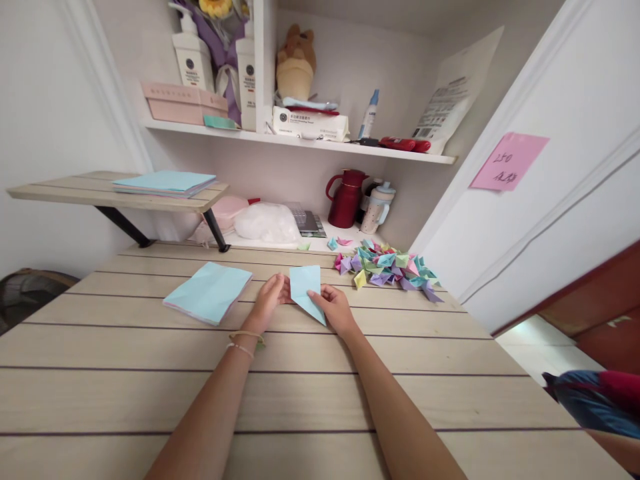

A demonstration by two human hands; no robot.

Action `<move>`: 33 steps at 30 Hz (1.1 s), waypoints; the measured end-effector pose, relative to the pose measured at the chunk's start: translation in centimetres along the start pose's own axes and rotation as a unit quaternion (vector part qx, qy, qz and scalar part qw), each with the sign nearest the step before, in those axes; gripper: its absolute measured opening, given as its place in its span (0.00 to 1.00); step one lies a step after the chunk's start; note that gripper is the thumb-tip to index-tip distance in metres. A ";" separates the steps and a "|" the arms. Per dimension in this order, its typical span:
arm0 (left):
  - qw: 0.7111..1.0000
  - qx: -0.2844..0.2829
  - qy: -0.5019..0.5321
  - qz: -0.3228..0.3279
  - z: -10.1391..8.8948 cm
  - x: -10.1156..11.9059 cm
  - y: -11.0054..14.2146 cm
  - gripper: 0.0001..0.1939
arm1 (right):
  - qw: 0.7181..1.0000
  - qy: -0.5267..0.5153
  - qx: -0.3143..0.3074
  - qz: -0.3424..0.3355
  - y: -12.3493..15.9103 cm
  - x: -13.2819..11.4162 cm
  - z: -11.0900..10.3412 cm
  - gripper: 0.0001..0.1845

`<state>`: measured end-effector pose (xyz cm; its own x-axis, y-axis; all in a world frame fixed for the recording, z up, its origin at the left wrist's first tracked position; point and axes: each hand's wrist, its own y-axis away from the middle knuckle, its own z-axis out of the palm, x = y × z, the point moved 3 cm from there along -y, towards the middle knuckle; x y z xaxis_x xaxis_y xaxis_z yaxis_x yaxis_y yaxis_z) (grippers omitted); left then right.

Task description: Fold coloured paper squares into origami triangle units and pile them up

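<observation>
A light blue sheet of paper [305, 285], partly folded, lies on the wooden table [125, 373] between my hands. My left hand [269, 298] pinches its left edge with curled fingers. My right hand [334, 308] presses down on its lower right part, fingers closed on the paper. To the left of my hands rests a stack of light blue paper [207, 291]. A pile of folded paper pieces [387, 267] in purple, green, pink and yellow sits to the right, apart from my hands.
A raised wooden shelf [75, 189] on the left carries another paper stack [165, 182]. Behind stand a red jug [346, 198], a cup [377, 207] and a plastic bag [267, 222]. A white door [550, 200] with a pink note [509, 161] borders the right.
</observation>
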<state>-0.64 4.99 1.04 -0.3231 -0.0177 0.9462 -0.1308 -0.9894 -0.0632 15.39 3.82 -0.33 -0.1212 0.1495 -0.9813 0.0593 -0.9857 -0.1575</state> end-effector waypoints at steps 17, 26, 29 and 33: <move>0.989 -0.070 -0.132 0.006 1.1 -0.1 0.4 0.18 | 0.998 -0.006 0.024 -0.053 0.1 -0.7 -0.1 0.19; 0.998 -0.050 -0.044 0.005 0.9 0.4 0.4 0.31 | 0.996 0.032 0.033 -0.077 0.1 -0.8 0.0 0.20; 0.996 -0.065 -0.057 0.014 1.0 0.5 0.3 0.27 | 0.990 0.075 0.050 -0.104 0.2 -1.1 -0.1 0.18; 0.994 -0.051 -0.093 0.015 0.8 -0.1 -0.1 0.19 | 0.991 0.068 0.039 -0.105 0.2 -0.9 0.0 0.16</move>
<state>0.17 4.93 1.18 -0.1506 -0.0828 0.9851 -0.2207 -0.9685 -0.1151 15.46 3.54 0.49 0.0114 0.3549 -0.9348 -0.0305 -0.9343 -0.3551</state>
